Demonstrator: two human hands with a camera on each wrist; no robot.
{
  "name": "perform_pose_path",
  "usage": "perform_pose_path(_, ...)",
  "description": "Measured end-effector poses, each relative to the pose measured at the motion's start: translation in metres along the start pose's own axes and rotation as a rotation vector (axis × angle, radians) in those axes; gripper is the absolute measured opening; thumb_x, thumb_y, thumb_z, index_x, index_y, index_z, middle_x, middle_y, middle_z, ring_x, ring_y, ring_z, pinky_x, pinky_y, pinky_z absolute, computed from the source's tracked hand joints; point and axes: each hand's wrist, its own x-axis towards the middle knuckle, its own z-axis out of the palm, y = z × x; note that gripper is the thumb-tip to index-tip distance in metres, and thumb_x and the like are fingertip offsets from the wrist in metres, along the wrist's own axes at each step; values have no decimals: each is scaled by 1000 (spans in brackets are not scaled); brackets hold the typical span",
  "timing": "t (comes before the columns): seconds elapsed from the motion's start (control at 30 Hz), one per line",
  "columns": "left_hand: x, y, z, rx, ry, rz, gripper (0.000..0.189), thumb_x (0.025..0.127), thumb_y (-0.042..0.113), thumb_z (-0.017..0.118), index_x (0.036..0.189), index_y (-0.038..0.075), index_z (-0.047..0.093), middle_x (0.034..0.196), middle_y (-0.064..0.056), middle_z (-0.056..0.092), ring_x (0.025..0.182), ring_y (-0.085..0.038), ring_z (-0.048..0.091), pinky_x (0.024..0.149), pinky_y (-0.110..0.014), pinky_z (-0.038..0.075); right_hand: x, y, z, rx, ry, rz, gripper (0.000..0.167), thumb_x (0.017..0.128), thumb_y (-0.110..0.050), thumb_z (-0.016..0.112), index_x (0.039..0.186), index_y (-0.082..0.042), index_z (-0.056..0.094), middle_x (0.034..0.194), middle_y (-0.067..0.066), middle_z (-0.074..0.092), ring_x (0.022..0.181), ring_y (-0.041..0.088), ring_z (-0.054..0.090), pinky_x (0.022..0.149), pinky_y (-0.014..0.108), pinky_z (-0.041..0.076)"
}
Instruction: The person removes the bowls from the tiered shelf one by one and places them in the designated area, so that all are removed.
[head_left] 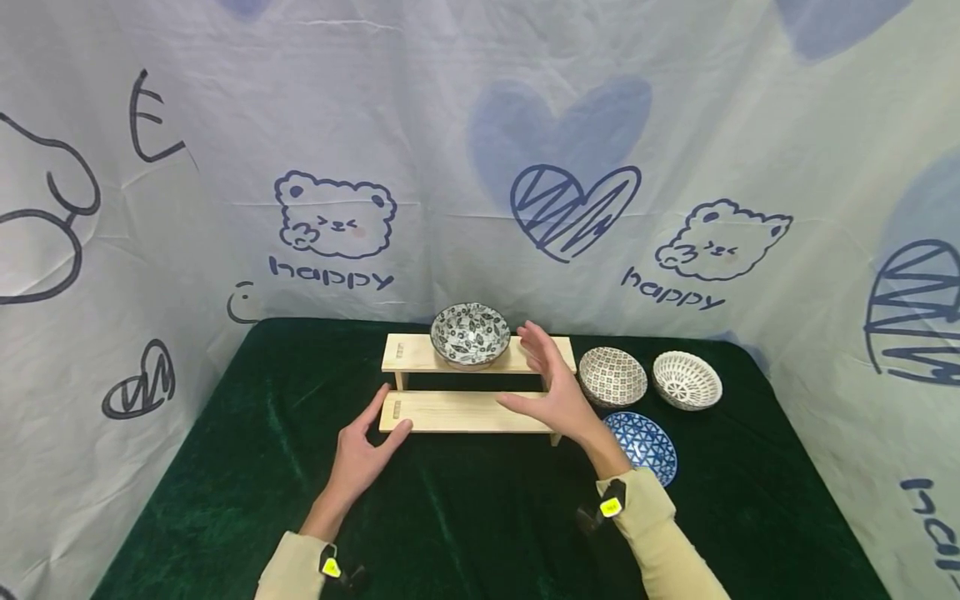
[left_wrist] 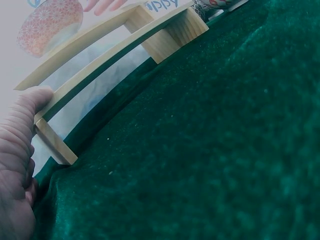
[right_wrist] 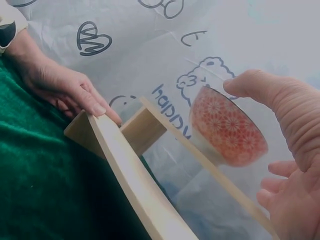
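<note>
A two-step wooden display rack [head_left: 457, 412] stands on the cloth, its lower board in front of the raised one. On the upper board sits a bowl [head_left: 470, 333] with a dark floral inside; the right wrist view shows its red, flower-patterned outside. My left hand [head_left: 362, 454] grips the left end of the lower board, thumb at the front edge and fingers toward the back. Over the right part of the rack, my right hand [head_left: 558, 396] is spread with nothing in it. Its fingers are up beside the bowl's right side, and its thumb overlaps the lower board in the head view.
Right of the rack stand a brown-patterned bowl [head_left: 612, 377] and a white bowl with a dark pattern [head_left: 687, 381]. A blue-and-white plate [head_left: 643, 446] lies in front of them, partly behind my right forearm. Dark green cloth [head_left: 465, 517] covers the table; a printed curtain [head_left: 442, 167] hangs behind.
</note>
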Motion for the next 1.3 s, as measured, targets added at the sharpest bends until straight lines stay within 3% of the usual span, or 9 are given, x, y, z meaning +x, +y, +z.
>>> perform_pose_path(0.23, -1, 0, 1, -1, -3, -1, 80, 96, 45, 76, 162, 17, 40, 164, -6, 43, 150, -32, 42, 121, -60, 34, 14, 5, 9, 6, -27, 19, 107, 85, -13, 87, 167, -17, 18, 169, 15, 29, 155, 29, 31, 126, 48, 29)
perform_pose_path(0.5, 0, 1, 1, 7, -5, 2, 80, 96, 45, 76, 162, 18, 40, 163, -6, 44, 150, -32, 43, 120, -59, 35, 25, 5, 18, 47, -15, 36, 111, 83, -13, 88, 167, -13, 16, 172, 12, 22, 155, 29, 31, 126, 45, 30)
perform_pose_path(0.83, 1, -2, 3, 15, -1, 8, 79, 96, 43, 76, 162, 18, 41, 162, -5, 46, 149, -31, 45, 120, -57, 36, 38, 2, 28, 83, 3, 132, 114, 84, -11, 87, 167, -7, 9, 170, 15, 25, 157, 27, 29, 126, 45, 29)
perform_pose_path(1.1, -1, 1, 0, -3, 11, 9, 78, 95, 42, 77, 161, 17, 43, 161, -5, 47, 148, -30, 45, 120, -56, 36, 46, -8, 36, -84, 37, 202, 120, 80, -27, 91, 168, -15, 11, 168, 16, 28, 154, 33, 32, 125, 51, 28)
perform_pose_path(1.3, 0, 2, -1, -4, 12, 5, 78, 95, 41, 77, 161, 17, 43, 160, -5, 48, 148, -29, 46, 120, -56, 37, 49, -9, 41, -94, 63, 224, 124, 77, -30, 93, 169, -17, 11, 167, 16, 30, 151, 35, 35, 123, 53, 31)
